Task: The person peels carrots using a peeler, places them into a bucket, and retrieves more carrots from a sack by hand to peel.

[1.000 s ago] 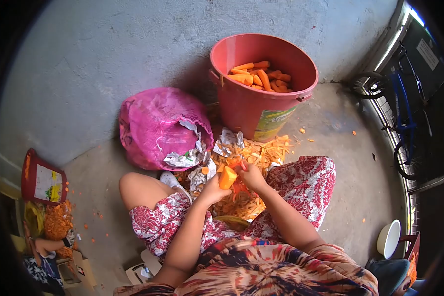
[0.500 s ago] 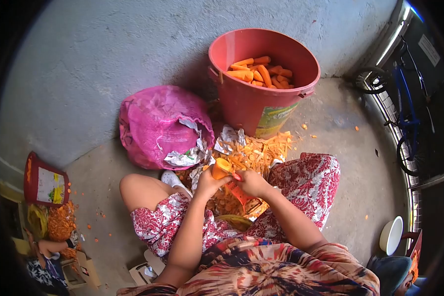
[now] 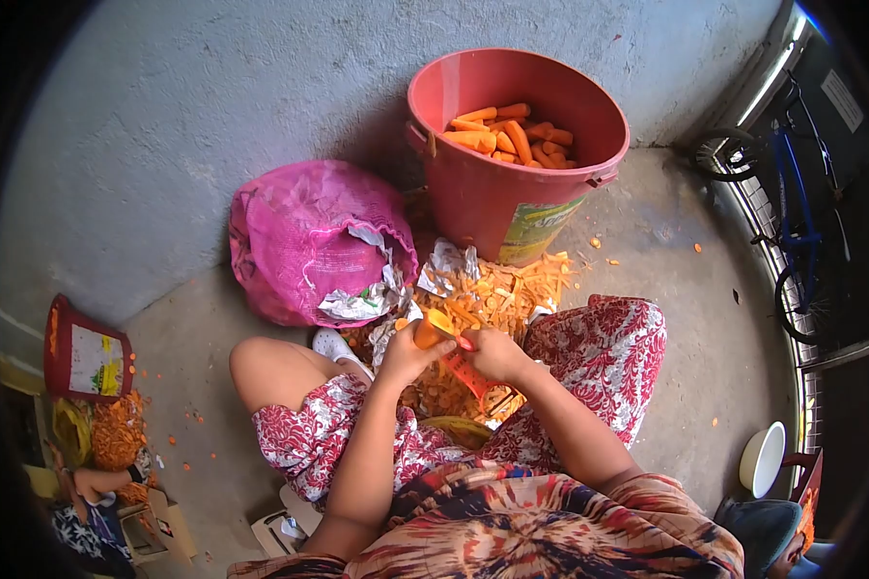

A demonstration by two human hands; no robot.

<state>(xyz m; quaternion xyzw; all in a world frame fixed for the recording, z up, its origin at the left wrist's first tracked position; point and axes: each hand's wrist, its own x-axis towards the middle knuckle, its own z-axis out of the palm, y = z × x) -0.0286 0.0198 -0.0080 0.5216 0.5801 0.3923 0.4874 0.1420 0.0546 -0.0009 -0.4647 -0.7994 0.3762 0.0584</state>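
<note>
Left fingers point(image 3: 405, 347) clamp the carrot point(image 3: 434, 329), axis tilted, blunt end forward; right fingers point(image 3: 489, 351) clasp a red tool point(image 3: 470, 374).

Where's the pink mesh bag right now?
In the head view, the pink mesh bag lies on the floor left of the big red bucket, near the blue-grey wall, ahead and to the left of the person's left hand.

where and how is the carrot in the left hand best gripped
Probably best to take the carrot around its body, back from the exposed broad end, coming from the left. Its thick, rounded shape should suit a whole-hand grip, as the left hand has now. The right hand, with a red tool, crowds the other side, so that approach looks worse.
</note>
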